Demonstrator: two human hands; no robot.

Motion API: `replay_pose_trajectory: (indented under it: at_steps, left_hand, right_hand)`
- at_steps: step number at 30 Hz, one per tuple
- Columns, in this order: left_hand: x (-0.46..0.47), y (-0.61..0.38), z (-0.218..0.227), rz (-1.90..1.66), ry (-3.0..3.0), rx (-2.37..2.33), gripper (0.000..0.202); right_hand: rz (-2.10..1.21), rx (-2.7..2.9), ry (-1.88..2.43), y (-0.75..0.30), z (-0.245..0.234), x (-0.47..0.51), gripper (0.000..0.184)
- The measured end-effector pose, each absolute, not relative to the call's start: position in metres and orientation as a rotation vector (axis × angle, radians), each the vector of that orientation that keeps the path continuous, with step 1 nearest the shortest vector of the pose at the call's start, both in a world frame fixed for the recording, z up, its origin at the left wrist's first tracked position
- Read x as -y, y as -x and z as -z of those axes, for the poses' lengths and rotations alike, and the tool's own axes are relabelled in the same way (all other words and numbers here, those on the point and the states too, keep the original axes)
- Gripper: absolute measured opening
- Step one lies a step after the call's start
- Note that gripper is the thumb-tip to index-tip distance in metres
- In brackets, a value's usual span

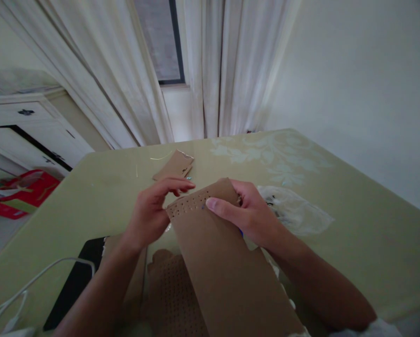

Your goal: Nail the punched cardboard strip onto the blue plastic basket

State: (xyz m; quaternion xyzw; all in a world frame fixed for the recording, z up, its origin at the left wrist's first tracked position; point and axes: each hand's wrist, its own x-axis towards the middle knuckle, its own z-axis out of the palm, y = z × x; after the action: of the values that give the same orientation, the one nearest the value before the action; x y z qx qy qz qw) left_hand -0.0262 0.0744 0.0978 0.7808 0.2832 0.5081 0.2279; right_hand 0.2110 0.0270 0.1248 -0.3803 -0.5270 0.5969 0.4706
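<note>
A long brown cardboard strip (224, 267) with rows of small holes near its far end rises over the table. My right hand (248, 213) grips that far end, thumb lying across the holes, fingers curled behind; something blue shows under the palm. My left hand (154, 210) is at the strip's left corner, fingers bent and pinched toward the edge; what they hold, if anything, is too small to see. A second perforated cardboard piece (171, 290) lies beneath.
A smaller cardboard piece (174, 164) lies farther back on the olive-green table (353, 234). A clear plastic bag (294, 210) sits at the right. A black flat object (75, 281) and white cables (24, 290) are at the left front. Curtains and a white cabinet stand behind.
</note>
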Motion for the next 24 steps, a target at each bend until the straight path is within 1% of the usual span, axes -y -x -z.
replay_pose_trajectory:
  at_steps: [3,6,9,12,14,17,21,24]
  left_hand:
    - [-0.074,0.038,-0.106,-1.551,-2.137,-0.811,0.015]
    - [-0.058,0.032,-0.115,-1.505,-2.357,-0.733,0.022]
    - [-0.040,0.021,-0.122,-1.523,-2.467,-0.698,0.012]
    - [-0.030,0.020,-0.127,-1.615,-2.405,-0.669,0.010]
    - [-0.028,0.023,-0.129,-1.573,-2.365,-0.654,0.009]
    - [-0.031,0.023,-0.129,-1.459,-2.347,-0.649,0.009]
    - [-0.030,0.016,-0.124,-1.437,-2.444,-0.665,0.010]
    - [-0.018,0.017,-0.124,-1.506,-2.388,-0.698,0.009]
  right_hand:
    - [-1.485,1.287,0.920,-0.210,-0.124,-0.029,0.035]
    - [-1.490,1.312,0.916,-0.207,-0.122,-0.030,0.033]
    - [-1.507,1.324,0.930,-0.206,-0.121,-0.028,0.032]
    - [-1.535,1.350,0.940,-0.208,-0.123,-0.023,0.033]
    - [-1.530,1.381,0.939,-0.210,-0.125,-0.020,0.033]
    - [-1.444,1.417,0.953,-0.208,-0.127,-0.019,0.032]
    - [-1.378,1.475,0.933,-0.203,-0.123,-0.022,0.034]
    - [-1.174,1.589,1.084,-0.202,-0.119,-0.024,0.029]
